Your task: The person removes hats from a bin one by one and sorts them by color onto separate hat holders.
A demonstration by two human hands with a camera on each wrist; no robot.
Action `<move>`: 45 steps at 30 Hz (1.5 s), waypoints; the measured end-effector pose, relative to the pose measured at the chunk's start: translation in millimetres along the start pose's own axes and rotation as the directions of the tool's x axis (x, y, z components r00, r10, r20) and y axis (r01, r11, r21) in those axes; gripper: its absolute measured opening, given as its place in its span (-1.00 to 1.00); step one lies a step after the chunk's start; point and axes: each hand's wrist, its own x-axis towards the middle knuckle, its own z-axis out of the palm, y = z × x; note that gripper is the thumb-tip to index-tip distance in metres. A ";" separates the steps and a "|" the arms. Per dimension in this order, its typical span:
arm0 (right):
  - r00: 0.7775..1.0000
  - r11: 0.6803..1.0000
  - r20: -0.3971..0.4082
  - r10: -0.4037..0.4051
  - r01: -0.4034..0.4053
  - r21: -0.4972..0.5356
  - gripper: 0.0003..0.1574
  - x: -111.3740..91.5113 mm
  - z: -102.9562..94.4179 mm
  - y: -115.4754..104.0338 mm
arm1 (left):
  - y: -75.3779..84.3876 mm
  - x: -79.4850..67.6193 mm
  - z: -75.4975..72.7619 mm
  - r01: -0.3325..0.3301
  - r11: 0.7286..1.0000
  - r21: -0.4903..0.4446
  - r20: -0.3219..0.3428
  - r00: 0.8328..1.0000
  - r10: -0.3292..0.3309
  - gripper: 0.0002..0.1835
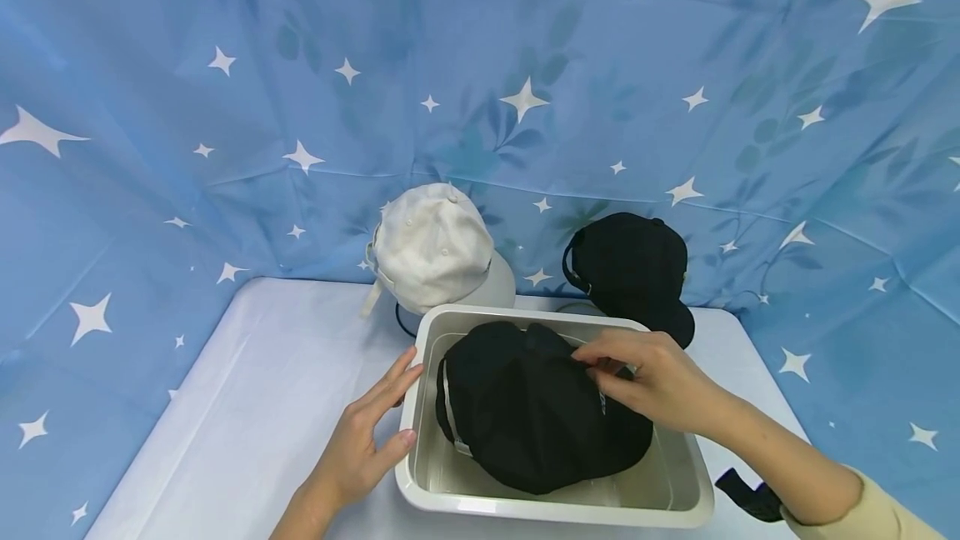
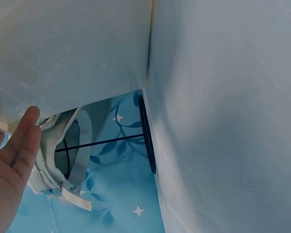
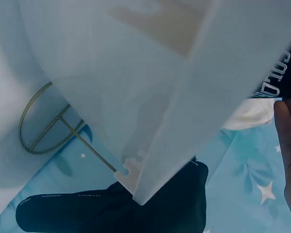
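A black baseball cap lies in a pale plastic bin, its brim toward the right. Thumb and fingers of my right hand pinch the cap near its front, beside light lettering. In the right wrist view, that lettered cap shows just above the fingers of the right hand. My left hand rests against the bin's left rim, fingers extended. From the left wrist view, the left hand is next to the bin's wall.
Behind the bin, a white cap sits at left and another black cap at right. Thin wire stands support them. A blue star-patterned cloth hangs behind the white table. A dark strap-like object is by the right forearm.
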 end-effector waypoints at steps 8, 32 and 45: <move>1.000 1.000 0.000 0.000 0.000 -0.026 -0.39 4.7 -6.1 -2.7 | -0.3 0.1 -0.5 -0.008 1.000 0.003 0.001 1.000 0.008 -0.29; 0.999 0.995 -0.048 -0.011 0.006 -0.101 -0.44 15.8 -46.4 -17.3 | 0.6 -0.2 -1.1 0.007 1.000 0.006 0.007 1.000 -0.007 -0.28; 0.976 0.987 -0.190 -0.105 0.079 -0.138 -0.52 17.6 -67.4 -11.2 | 0.5 -0.4 -0.5 -0.010 1.000 0.002 0.001 1.000 0.010 -0.28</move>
